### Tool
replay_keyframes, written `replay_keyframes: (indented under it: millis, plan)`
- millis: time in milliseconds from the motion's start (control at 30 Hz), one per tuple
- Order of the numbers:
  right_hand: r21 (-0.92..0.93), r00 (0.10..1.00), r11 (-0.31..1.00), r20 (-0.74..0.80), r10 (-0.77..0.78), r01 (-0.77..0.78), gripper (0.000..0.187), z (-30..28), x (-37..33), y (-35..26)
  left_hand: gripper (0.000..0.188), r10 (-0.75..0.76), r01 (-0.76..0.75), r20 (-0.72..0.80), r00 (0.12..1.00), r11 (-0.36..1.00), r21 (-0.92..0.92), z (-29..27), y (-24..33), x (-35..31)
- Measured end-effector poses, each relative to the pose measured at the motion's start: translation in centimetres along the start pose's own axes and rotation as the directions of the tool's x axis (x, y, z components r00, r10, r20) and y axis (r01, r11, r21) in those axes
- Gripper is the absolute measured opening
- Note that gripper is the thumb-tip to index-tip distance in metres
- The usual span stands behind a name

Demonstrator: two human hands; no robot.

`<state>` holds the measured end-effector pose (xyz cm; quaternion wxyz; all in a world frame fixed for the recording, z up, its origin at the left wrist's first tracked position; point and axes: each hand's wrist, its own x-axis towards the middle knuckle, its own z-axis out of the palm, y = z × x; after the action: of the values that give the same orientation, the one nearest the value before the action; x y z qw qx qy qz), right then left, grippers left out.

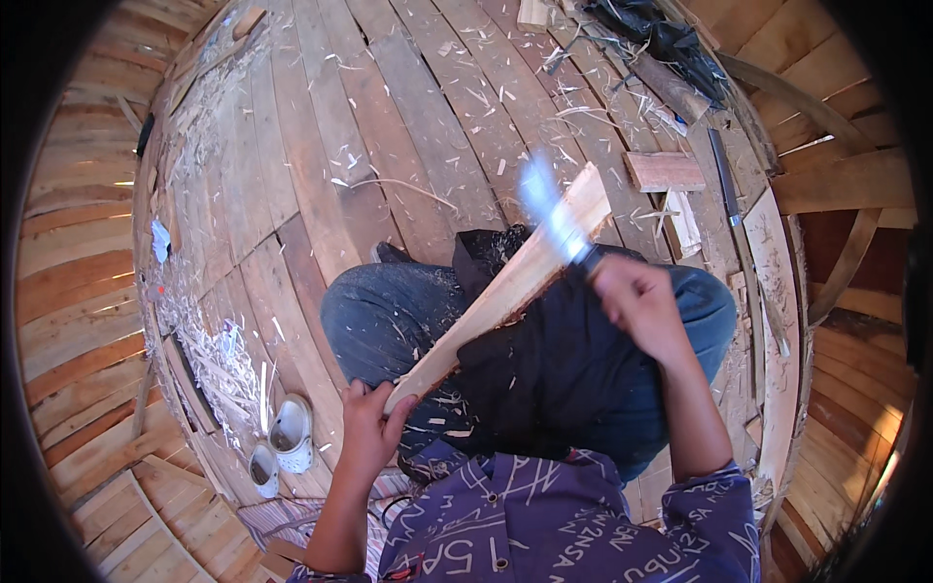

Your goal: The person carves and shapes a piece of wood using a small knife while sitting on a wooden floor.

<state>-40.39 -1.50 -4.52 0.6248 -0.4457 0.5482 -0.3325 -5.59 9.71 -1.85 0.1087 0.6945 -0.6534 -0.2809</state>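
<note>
Purple, white-printed buttoned shirt (544, 515): just below the long, pale, tapering wooden plank (505, 303).
Plank: aslant across the lap, narrow end lower left, broad end upper right.
Left hand (374, 418): grips the plank's narrow end.
Right hand (641, 301): right of the plank, closed around the dark handle of a shiny metal blade (554, 209).
Blade: motion-blurred, over the plank's broad half; contact unclear.
Blue-trousered legs (389, 311): bent, knees on either side of the plank.
Black cloth (544, 389): beside and partly beneath the plank.
Pale wood shavings (228, 369): heaped well left of the plank.
Whitish clogs (303, 452): left of the plank's narrow end.
Reddish-brown rectangular wood block (666, 172): right of the plank's broad end.
</note>
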Motion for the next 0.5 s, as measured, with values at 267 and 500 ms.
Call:
replay_keyframes:
  millis: [267,500]
  plan:
    - [0.094,0.990,0.995,-0.141,0.030,-0.017,0.025,-0.3,0.1,1.5,0.026,-0.009,0.009,0.013,1.000,1.000,-0.024,0.2,0.1,0.3]
    - [0.072,1.000,0.997,-0.009,0.017,-0.017,0.026,-0.1,-0.4,2.2,0.025,-0.037,0.037,-0.004,0.999,0.997,-0.063,0.6,-0.9,-0.5]
